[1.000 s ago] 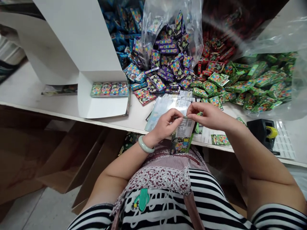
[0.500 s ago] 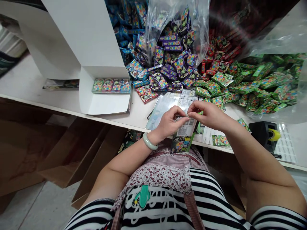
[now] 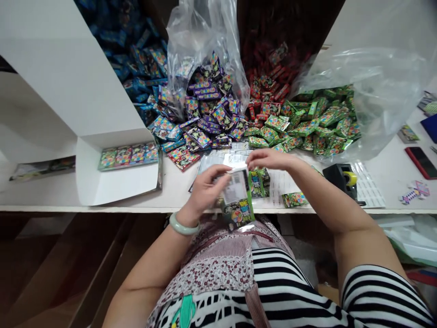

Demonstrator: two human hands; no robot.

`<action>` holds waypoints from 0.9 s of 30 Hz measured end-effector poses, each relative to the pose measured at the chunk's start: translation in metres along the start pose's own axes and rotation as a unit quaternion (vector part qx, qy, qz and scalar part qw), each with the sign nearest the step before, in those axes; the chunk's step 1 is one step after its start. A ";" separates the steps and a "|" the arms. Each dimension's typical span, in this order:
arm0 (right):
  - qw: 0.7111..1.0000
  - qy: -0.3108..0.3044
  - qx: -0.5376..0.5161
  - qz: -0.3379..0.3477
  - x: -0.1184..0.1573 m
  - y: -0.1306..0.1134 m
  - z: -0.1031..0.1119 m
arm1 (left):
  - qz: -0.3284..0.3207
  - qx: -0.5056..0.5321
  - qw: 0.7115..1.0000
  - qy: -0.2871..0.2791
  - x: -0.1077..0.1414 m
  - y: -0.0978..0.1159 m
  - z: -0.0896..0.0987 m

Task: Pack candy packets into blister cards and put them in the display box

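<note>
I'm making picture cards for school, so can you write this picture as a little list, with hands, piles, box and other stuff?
Left hand: holding a green-and-black packet
Right hand: by the packet's top corner; touching is hard to tell
Piles: blue packs, purple packs, red packs, green packs
White box: open, with a row of small packs inside
Other stuff: tape dispenser, phone

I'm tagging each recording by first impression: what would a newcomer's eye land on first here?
Probably the bright heaps of small packets across the back of the table: blue, purple, red and green, from left to right. Next, at the table's front edge, the left hand holds a dark printed pack, with the right hand by its top. The open white box at left, holding a packet row, stands out too.
</note>
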State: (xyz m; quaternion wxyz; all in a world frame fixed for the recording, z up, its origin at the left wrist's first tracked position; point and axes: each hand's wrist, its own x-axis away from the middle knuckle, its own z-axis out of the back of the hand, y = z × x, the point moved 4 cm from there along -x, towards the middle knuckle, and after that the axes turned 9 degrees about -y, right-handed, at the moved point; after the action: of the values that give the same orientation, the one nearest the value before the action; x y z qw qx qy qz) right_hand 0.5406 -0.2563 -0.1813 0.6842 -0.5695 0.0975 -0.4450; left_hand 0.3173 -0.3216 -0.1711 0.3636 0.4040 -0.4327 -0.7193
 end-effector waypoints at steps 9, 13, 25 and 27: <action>0.774 0.357 0.483 -0.199 0.012 0.032 0.134 | 0.138 0.201 0.910 0.336 0.032 -0.079 0.079; 0.756 0.330 0.515 -0.232 -0.003 0.042 0.136 | 0.193 0.208 0.903 0.322 0.051 -0.094 0.076; 0.911 0.379 0.132 -0.094 0.023 0.043 0.130 | 0.265 -0.130 0.941 0.167 0.086 -0.110 0.097; 0.948 0.313 0.023 -0.058 0.021 0.040 0.105 | 0.241 -0.232 0.932 0.142 0.083 -0.099 0.097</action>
State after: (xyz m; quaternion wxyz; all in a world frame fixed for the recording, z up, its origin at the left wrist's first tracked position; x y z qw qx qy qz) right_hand 0.6401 -0.2000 -0.1733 0.6050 -0.3901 0.2634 -0.6422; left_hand 0.1791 -0.3260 -0.2547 0.6672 0.2896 -0.2826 -0.6254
